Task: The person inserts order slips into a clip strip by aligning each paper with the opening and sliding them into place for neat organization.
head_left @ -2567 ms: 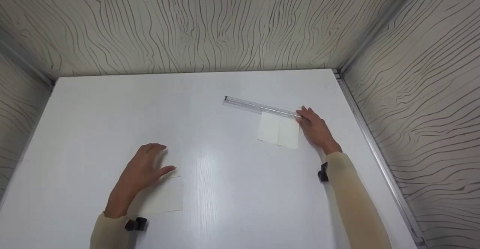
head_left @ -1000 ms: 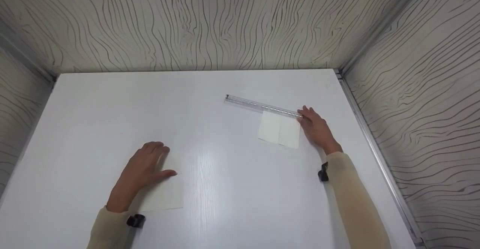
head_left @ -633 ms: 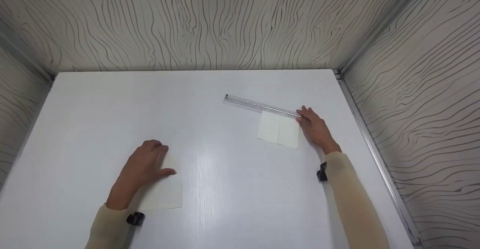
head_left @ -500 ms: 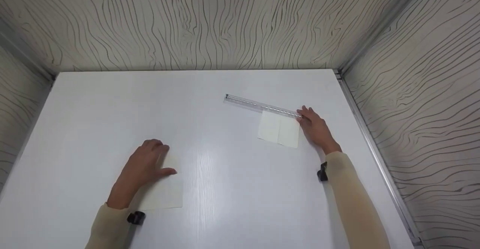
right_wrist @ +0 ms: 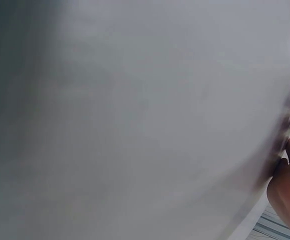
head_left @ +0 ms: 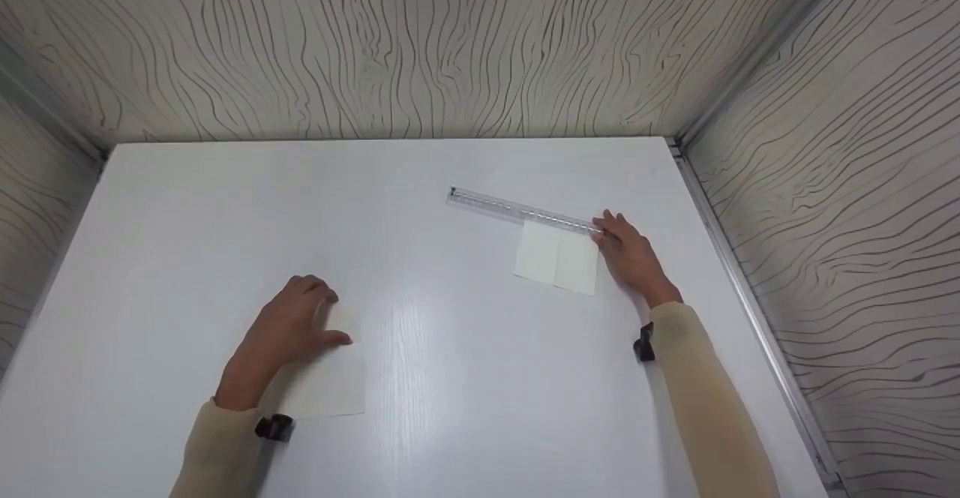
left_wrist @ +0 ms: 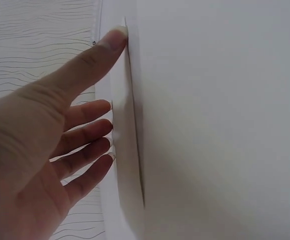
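Observation:
My right hand (head_left: 634, 262) pinches the right end of a clear ruler (head_left: 517, 210), thumb on the near side and fingers on the far side. Below the ruler lies a small cream paper (head_left: 536, 254) with a crease down its middle; its top edge meets the ruler. My left hand (head_left: 285, 329) rests on a larger cream paper (head_left: 330, 389) at the left, partly covering it. In the left wrist view, the thumb and spread fingertips of that hand touch the paper (left_wrist: 127, 125). At the right wrist view's edge, only part of the right hand (right_wrist: 289, 190) shows.
Both papers and the ruler lie on a white table (head_left: 465, 393). Wood-patterned panels (head_left: 375, 48) stand behind it and at both sides. A metal rail (head_left: 750, 310) runs along the right edge. Dark devices (head_left: 274, 428) sit at both wrists.
My left thumb and fingertips have settled lower onto the paper, and that hand has shifted slightly away from me. The right hand, ruler and creased paper stay nearly in place.

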`<state>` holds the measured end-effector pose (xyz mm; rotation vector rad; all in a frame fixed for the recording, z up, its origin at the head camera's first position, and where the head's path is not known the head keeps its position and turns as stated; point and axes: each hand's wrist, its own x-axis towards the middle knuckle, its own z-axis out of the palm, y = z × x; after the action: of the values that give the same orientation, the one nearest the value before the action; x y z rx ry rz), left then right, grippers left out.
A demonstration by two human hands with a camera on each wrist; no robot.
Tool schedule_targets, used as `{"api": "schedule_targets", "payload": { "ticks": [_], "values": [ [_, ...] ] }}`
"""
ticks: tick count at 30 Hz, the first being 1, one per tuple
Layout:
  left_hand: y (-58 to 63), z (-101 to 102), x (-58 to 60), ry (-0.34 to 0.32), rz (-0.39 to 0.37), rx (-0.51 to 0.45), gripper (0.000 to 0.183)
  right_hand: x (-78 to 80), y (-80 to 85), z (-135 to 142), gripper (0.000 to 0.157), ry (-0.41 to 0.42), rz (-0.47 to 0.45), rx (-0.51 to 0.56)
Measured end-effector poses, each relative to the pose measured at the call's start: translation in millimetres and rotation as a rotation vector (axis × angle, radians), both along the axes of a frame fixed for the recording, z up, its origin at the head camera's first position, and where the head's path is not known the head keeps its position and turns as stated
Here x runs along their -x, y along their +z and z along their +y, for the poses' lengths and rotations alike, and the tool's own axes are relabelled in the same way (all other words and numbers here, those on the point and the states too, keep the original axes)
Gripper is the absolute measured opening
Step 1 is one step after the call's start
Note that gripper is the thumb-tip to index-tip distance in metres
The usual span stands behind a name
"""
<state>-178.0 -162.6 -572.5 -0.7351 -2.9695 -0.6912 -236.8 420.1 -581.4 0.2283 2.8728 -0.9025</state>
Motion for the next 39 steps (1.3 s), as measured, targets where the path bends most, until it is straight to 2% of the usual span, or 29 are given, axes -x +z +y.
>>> {"api": "schedule_targets", "payload": {
  "ticks": [9, 18, 25, 30, 39],
  "values": [
    [1.3, -0.8, 5.8, 0.016, -0.089, 0.010, 0.059, 0.5, 0.3, -0.2, 0.060, 0.014, 0.006, -0.005],
    [1.7, 1.7, 6.5, 0.032, -0.094, 0.001, 0.060, 1.6, 1.2, 1.2, 0.060, 0.012, 0.005, 0.001],
    [1.0, 1.8, 4.6, 0.064, -0.151, -0.014, 0.063, 1.3, 1.5, -0.2, 0.060, 0.007, 0.005, 0.012],
    [0.1, 3.0, 2.8, 0.075, -0.159, -0.030, 0.063, 1.5, 1.0, 0.6, 0.059, 0.008, 0.006, 0.016],
    [-1.0, 1.6, 6.1, 0.066, -0.176, -0.067, 0.059, 0.8, 1.8, 0.5, 0.060, 0.013, 0.002, 0.004]
  ]
}}
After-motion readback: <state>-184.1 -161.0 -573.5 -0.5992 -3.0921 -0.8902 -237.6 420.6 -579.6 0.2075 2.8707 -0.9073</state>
